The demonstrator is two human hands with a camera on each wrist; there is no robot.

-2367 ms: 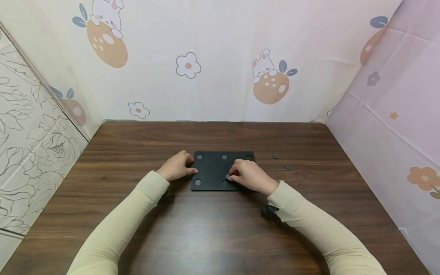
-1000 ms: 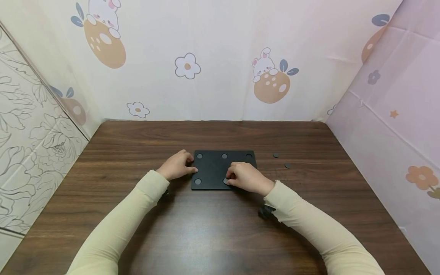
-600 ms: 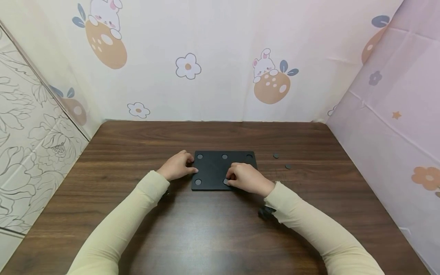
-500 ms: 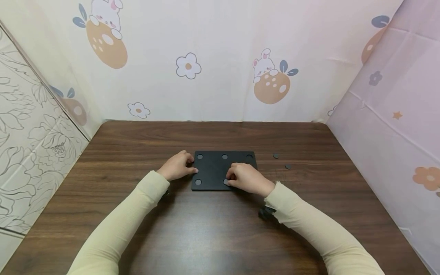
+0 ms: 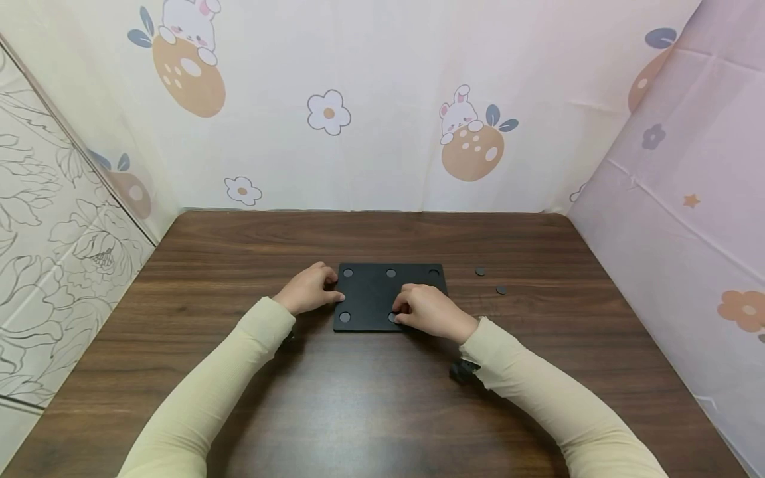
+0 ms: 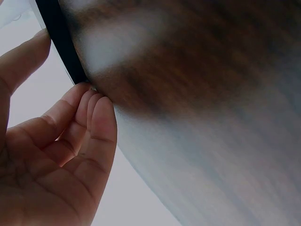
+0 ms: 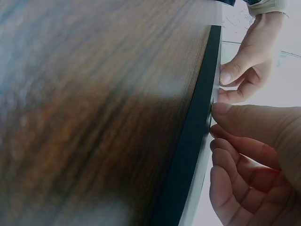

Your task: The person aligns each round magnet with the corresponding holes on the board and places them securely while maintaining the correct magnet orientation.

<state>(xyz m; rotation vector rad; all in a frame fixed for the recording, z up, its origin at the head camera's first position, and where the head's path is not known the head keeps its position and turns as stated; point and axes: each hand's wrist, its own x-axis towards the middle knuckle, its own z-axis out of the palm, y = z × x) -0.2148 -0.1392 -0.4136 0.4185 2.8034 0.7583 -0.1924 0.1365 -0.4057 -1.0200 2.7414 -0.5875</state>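
A black rectangular board [image 5: 367, 292] with round recesses lies flat on the table. My left hand [image 5: 306, 289] holds its left edge, thumb on top and the other fingers against the side; the left wrist view has this hand [image 6: 61, 146] close up. Over the board's right half, my right hand [image 5: 431, 309] pinches a small grey disc [image 5: 392, 318] at the front middle recess. Grey discs also sit in the back left [image 5: 348, 273], back middle [image 5: 391, 273] and front left [image 5: 344, 317] recesses. The back right recess [image 5: 433, 272] looks dark. My right hand hides the board's front right corner.
Two loose grey discs, one farther back [image 5: 481, 271] and one nearer [image 5: 501, 290], lie on the wooden table [image 5: 382, 398] right of the board. A patterned curtain [image 5: 382, 153] hangs behind the table, with more patterned cloth at both sides.
My right hand has moved slightly toward me, bringing the disc from a tilted position above the front middle recess down into it. In the last half second nothing visibly moves. My left hand has stayed put.
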